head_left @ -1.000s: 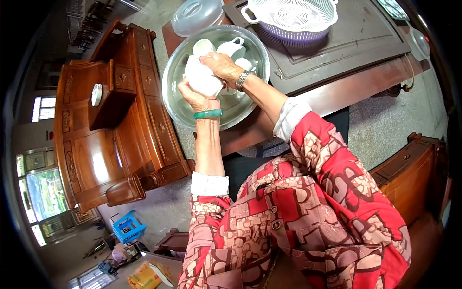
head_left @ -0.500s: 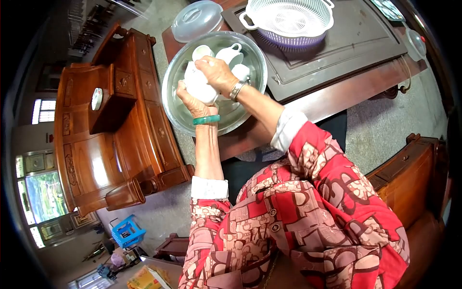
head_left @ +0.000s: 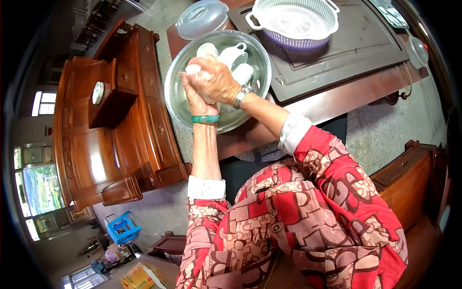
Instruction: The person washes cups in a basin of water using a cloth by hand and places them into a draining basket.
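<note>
Basin (head_left: 168, 91) is being kept under the fingers, prob. for catching drips; white piece (head_left: 193, 69), mostly hidden, is being held b/w both hands, prob. for steadiness. White pitcher (head_left: 231, 56) is being kept beyond the fingers, in basin. L hand (head_left: 196, 100) is being cupped below, some fingers hidden, can't tell; R hand (head_left: 216, 79) is being curled on top, fingers pressed together.

Right hand (head_left: 214, 82) presses over left hand (head_left: 196, 102).

white pc (head_left: 193, 69) mostly hidden by R hand (head_left: 215, 82), colander (head_left: 297, 20) part cropped
</note>
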Demonstrator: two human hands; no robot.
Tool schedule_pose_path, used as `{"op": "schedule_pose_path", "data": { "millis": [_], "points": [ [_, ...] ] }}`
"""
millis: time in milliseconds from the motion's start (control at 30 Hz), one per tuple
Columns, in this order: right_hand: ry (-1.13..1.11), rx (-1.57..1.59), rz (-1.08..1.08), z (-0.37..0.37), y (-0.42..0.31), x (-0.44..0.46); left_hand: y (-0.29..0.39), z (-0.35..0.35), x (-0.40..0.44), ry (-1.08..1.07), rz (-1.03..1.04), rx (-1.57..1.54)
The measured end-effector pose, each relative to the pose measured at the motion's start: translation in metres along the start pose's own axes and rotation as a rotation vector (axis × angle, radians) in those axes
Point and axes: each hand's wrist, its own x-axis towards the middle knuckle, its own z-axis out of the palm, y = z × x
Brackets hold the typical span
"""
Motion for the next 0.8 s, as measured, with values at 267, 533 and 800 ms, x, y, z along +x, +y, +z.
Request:
{"op": "schedule_pose_path", "data": {
  "millis": [267, 533, 800],
  "points": [
    [-0.122, 0.504, 0.729, -0.004, 0.010, -0.006, 0.005, -0.005, 0.008, -0.099, -0.043, -0.174],
    [-0.070, 0.260, 0.228, -0.001, -0.017, -0.004, 0.007, -0.015, 0.014, -0.017, -0.075, -0.088],
    [-1.129, 0.014, 0.706, -0.029, 0.009, -0.012, 0.033, -0.023, 0.010, 0.196, -0.220, -0.251]
  ]
}}
